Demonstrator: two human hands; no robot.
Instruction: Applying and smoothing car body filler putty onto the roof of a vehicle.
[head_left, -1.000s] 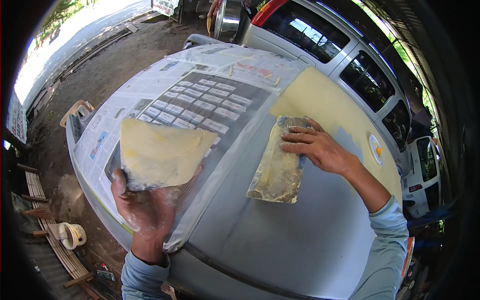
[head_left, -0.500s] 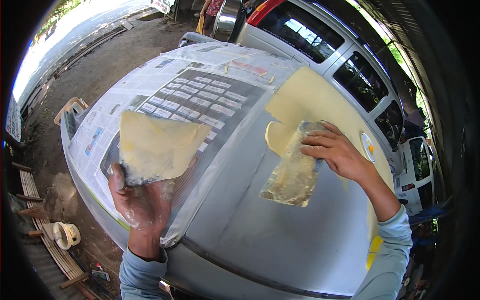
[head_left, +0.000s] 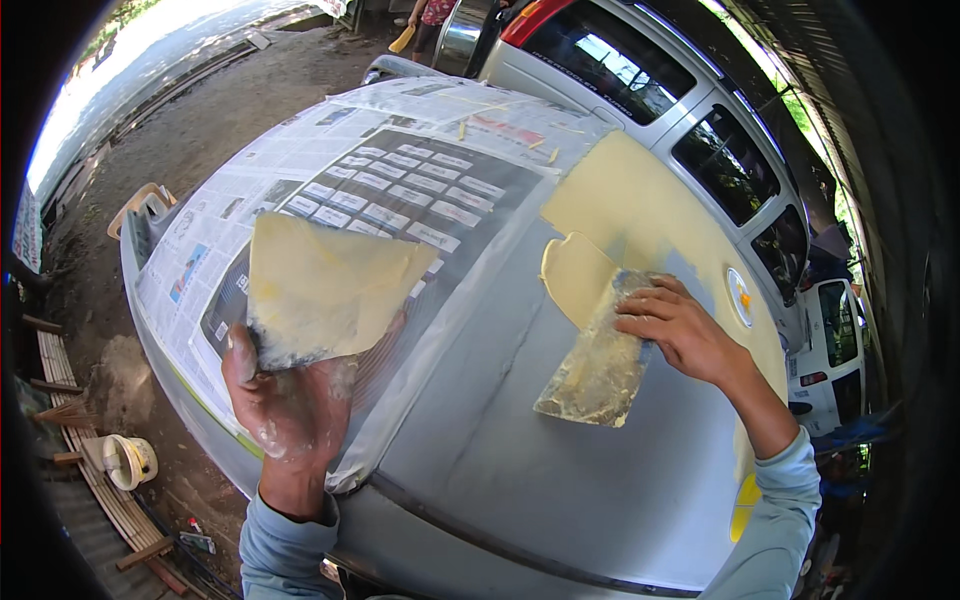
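Observation:
My left hand [head_left: 290,410] grips a flat putty board [head_left: 330,285] from below, thumb at its near left corner. Cream putty coats the board, with a greyish smear along its near edge. In my right hand [head_left: 685,325] is a wide, flat putty spreader [head_left: 595,375], crusted with dried filler. Its far end meets the grey car panel [head_left: 500,480], and the fingers lie across its right side. A thick lobe of putty [head_left: 575,275] bulges at the spreader's far left edge. Beyond it, a broad cream putty layer [head_left: 610,185] covers the panel's far right part.
Taped newspaper [head_left: 230,215] covers the car's left part. A silver van [head_left: 640,60] stands close behind on the right, a white vehicle [head_left: 835,330] farther right. On the ground at left are a white bucket [head_left: 130,462] and wooden slats [head_left: 85,440]. A person [head_left: 432,20] stands far back.
My right hand and the spreader have shifted slightly toward me and to the right. A grey patch now shows through the putty beyond the spreader. The left hand keeps its hold on the board.

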